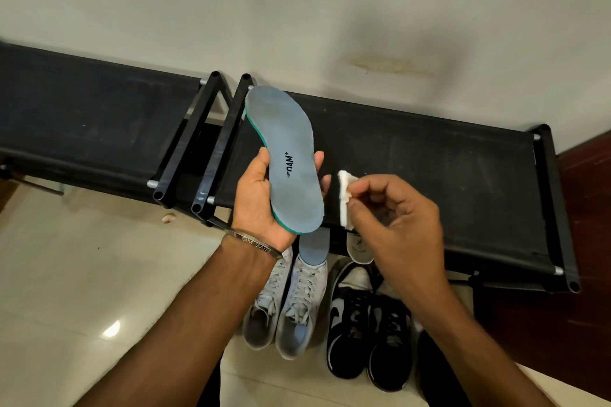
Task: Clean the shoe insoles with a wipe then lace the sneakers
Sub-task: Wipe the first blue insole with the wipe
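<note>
The left hand [261, 198] curls its fingers around the grey insole [284, 158], top face up for wiping, while the right hand [393, 218] pinches a folded wipe [346, 190] just beside it.

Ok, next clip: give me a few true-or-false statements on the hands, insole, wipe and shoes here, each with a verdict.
1. The left hand holds the blue-grey insole. True.
2. The white wipe is pressed flat on the insole. False: the right hand pinches it beside the insole, apart from it.
3. Two pairs of sneakers stand on the floor: white sneakers and black sneakers. True.
4. The insole lies on the black rack. False: it is held up above it.
</note>
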Demonstrator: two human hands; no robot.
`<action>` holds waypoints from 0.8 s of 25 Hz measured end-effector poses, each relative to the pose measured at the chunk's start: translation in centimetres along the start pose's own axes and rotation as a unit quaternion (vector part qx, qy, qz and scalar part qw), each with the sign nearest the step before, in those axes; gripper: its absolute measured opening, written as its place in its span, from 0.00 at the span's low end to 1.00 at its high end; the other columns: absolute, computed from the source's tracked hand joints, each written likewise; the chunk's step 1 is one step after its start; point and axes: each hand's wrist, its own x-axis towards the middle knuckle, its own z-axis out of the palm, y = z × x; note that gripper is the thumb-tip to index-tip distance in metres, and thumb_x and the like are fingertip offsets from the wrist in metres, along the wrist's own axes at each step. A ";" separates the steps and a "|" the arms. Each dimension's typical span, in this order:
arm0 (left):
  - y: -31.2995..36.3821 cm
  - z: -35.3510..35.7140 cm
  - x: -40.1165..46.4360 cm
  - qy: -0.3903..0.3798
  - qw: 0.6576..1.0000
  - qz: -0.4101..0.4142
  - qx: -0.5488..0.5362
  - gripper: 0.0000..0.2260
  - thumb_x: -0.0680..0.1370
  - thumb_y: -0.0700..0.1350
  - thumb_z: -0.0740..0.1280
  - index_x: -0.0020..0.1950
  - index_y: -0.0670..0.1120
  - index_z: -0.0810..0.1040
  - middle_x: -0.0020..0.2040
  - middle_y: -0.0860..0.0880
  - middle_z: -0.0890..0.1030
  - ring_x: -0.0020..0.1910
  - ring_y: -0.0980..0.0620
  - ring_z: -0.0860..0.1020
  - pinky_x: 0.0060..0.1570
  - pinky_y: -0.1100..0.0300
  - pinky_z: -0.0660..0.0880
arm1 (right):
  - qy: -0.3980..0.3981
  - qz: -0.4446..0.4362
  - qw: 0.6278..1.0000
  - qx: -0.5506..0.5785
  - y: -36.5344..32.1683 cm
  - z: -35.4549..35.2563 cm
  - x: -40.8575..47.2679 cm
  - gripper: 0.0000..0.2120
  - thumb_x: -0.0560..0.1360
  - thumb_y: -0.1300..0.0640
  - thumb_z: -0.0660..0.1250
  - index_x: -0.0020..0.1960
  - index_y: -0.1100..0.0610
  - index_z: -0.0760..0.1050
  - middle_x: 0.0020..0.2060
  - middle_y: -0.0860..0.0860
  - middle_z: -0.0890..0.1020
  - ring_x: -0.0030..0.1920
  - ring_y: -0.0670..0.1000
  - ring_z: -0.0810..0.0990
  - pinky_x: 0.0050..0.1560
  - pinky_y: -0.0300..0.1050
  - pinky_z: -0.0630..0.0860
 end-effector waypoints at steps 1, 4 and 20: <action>-0.2 0.1 0.0 -0.008 1.000 -0.005 0.006 0.21 0.82 0.58 0.56 0.72 0.51 0.73 0.68 0.51 0.77 0.60 0.47 0.80 0.65 0.47 0.73 | -0.020 -0.005 1.000 -0.020 0.1 0.5 -0.2 0.11 0.72 0.70 0.72 0.50 0.56 0.82 0.45 0.47 0.84 0.47 0.48 0.83 0.48 0.42 0.80; -0.8 0.2 0.2 -0.023 1.000 -0.009 0.011 0.23 0.82 0.59 0.55 0.72 0.51 0.71 0.67 0.50 0.77 0.62 0.47 0.78 0.66 0.42 0.70 | -0.069 -0.033 0.993 -0.094 0.8 1.8 -1.0 0.11 0.73 0.67 0.72 0.52 0.56 0.84 0.47 0.45 0.83 0.48 0.46 0.82 0.48 0.38 0.80; -2.0 0.0 0.2 -0.068 0.995 -0.063 0.028 0.25 0.83 0.60 0.50 0.73 0.48 0.70 0.69 0.45 0.75 0.69 0.45 0.73 0.66 0.48 0.71 | -0.041 0.011 0.992 -0.122 1.2 1.7 -0.6 0.09 0.74 0.65 0.72 0.52 0.56 0.84 0.49 0.43 0.82 0.51 0.40 0.80 0.50 0.34 0.79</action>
